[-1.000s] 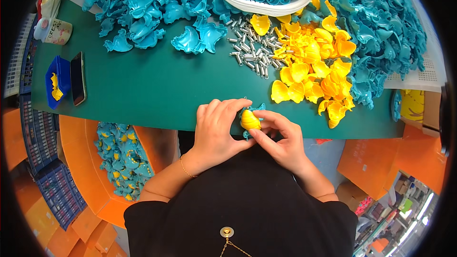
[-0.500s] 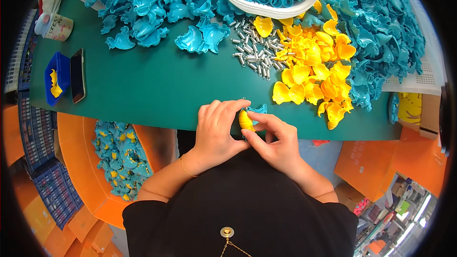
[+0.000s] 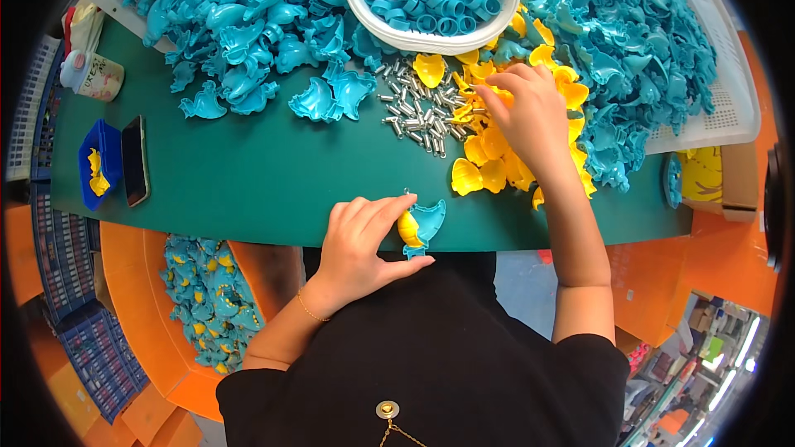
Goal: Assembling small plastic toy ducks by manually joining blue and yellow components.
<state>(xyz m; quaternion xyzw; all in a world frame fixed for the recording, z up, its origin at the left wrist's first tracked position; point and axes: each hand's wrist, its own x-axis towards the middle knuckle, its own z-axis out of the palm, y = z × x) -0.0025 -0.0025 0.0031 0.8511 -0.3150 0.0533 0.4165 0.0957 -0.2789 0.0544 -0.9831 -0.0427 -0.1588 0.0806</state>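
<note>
My left hand is closed on a teal plastic shell near the table's front edge, gripping it between thumb and fingers. A curved yellow shell piece sits against the teal one. At its top, by my fingertips, a small bit of metal shows. My right hand is over the pile of yellow shells, thumb and fingers apart. Part of that pile is hidden under the hand. Small silvery metal cylinders lie just left of the yellow pile.
Teal shells are heaped at the back left, and more at the right by a white crate. A white basket holds teal rings. A phone and blue tray lie left. Below stands an orange bin of teal-and-yellow pieces.
My right hand has let go of the teal-and-yellow piece and moved up and right to the yellow pile. My left hand still holds the piece, with more of its teal side showing.
</note>
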